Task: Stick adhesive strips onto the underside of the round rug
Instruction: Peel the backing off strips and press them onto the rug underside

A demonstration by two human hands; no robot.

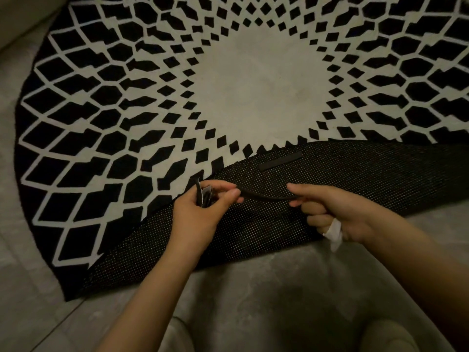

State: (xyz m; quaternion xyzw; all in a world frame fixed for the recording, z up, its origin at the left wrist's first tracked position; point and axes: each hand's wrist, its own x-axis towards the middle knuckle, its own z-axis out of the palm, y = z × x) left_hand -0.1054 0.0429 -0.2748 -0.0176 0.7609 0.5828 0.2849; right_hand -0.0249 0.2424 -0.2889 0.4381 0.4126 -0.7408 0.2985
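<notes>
Over the round rug's folded-back underside, left hand and right hand each pinch one black adhesive strip.

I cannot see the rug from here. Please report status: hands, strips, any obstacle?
Left hand and right hand hold a black strip between them. One strip already on folded-back underside. Nothing in the way.

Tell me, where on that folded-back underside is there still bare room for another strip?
The dotted underside is bare right of the stuck strip, towards the fold's far end, and along the near edge below the left hand. It is crowded between the left hand and right hand, where the held strip hangs.
</notes>
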